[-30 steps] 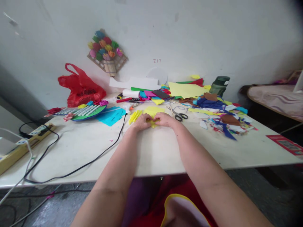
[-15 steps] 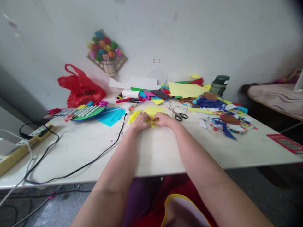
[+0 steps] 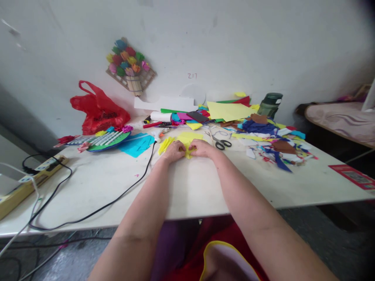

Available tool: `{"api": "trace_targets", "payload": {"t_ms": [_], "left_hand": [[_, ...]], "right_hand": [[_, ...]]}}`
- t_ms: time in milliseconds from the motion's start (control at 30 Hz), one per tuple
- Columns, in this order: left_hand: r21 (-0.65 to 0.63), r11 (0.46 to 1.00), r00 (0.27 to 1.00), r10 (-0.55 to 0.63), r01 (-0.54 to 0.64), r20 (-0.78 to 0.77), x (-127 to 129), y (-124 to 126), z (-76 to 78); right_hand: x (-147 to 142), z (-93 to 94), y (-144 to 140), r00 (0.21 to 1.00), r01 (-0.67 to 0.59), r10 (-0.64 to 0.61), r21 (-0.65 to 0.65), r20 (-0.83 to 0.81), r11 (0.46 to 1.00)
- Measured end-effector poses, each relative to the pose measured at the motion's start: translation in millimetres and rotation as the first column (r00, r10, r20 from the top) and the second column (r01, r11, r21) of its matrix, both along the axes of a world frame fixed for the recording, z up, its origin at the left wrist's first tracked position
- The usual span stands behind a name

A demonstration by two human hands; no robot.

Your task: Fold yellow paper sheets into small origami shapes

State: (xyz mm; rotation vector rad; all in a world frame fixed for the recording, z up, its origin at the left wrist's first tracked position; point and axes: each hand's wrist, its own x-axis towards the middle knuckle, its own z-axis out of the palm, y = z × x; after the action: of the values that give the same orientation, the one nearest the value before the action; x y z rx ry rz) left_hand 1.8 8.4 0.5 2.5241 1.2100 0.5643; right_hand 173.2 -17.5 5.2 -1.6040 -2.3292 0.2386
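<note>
Both hands on yellow paper

A small piece of yellow paper is pressed flat against the white table, well back from its near edge and about midway between its side edges. It is largely covered by fingers; only a creased, folded portion is seen.

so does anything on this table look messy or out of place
Yes: paper scraps lie strewn in a loose heap on the table's right side, and a black cable trails across it and loops over the front edge by the power strip.
</note>
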Motion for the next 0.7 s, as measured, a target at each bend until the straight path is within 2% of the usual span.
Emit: {"api": "trace_targets", "payload": {"t_ms": [333,500,700], "left_hand": [[-0.063,0.998,0.984,0.022,-0.012,0.175,-7.1,0.7,-3.5],[-0.103,0.995,0.984,0.025,-0.006,0.179,-7.0,-1.9,-3.4],[-0.051,0.998,0.983,0.028,-0.019,0.18,-5.1,-2.1,-6.3]], "right_hand": [[0.8,-2.6,1.9,1.0,-0.001,0.001,0.017,-0.027,1.0],[-0.2,-0.6,0.1,1.0,0.009,-0.009,0.011,-0.027,1.0],[0.7,-1.9,1.0,0.999,0.01,-0.01,0.002,-0.036,1.0]]}}
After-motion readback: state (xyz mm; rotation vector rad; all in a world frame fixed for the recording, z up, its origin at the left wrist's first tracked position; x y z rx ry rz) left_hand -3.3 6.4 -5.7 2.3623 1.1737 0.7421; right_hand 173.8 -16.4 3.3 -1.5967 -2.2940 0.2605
